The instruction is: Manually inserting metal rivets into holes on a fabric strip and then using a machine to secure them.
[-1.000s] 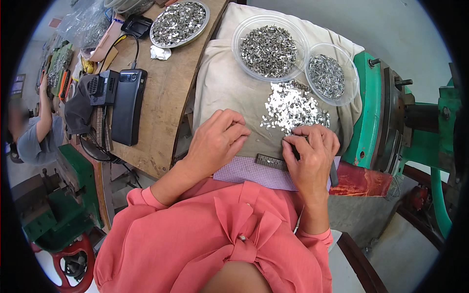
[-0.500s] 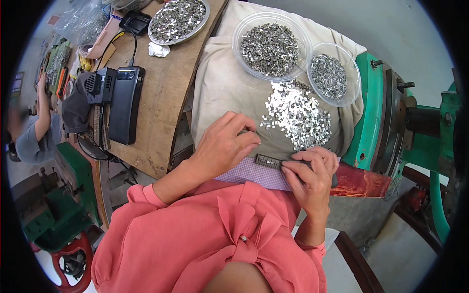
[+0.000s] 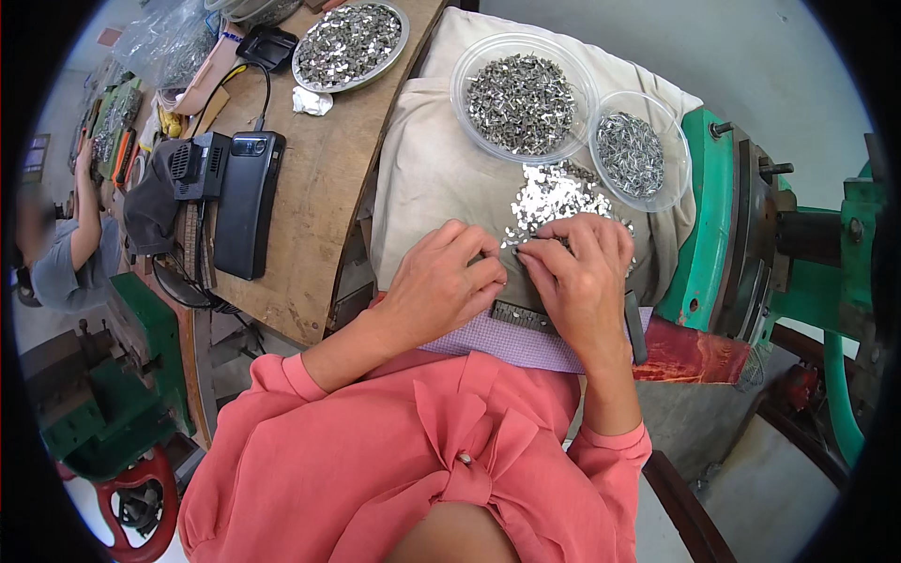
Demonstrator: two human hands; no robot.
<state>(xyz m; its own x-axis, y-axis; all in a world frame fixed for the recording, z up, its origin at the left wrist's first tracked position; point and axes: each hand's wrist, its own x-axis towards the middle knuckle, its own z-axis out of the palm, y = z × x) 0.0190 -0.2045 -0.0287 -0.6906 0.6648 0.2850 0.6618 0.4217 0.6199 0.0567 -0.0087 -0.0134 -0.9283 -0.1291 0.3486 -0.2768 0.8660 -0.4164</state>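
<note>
My left hand (image 3: 447, 286) hovers over the cloth with its fingers curled and fingertips together; whatever they hold is hidden. At the near edge of a loose pile of small shiny metal pieces (image 3: 556, 195), my right hand (image 3: 584, 277) pinches with thumb and fingers, and I cannot make out what is between them. Below and between the hands lies a dark slotted metal strip (image 3: 519, 315) on a purple checked cloth (image 3: 488, 340). The right hand hides its right end. A dark bar (image 3: 635, 328) rests beside my right wrist.
Beyond the pile stand a large clear tub (image 3: 522, 98) of small metal parts and a smaller clear tub (image 3: 631, 155) of thin pins. On the wooden table (image 3: 319, 206) are a plate of pieces (image 3: 349, 47) and a black power bank (image 3: 249, 206). Green machinery (image 3: 699, 216) borders the right. Another person (image 3: 70, 253) sits far left.
My right hand has left the slotted strip and moved up to the pile's near edge, its fingers now pinched there. The left hand has barely shifted. The dark bar now shows more fully.
</note>
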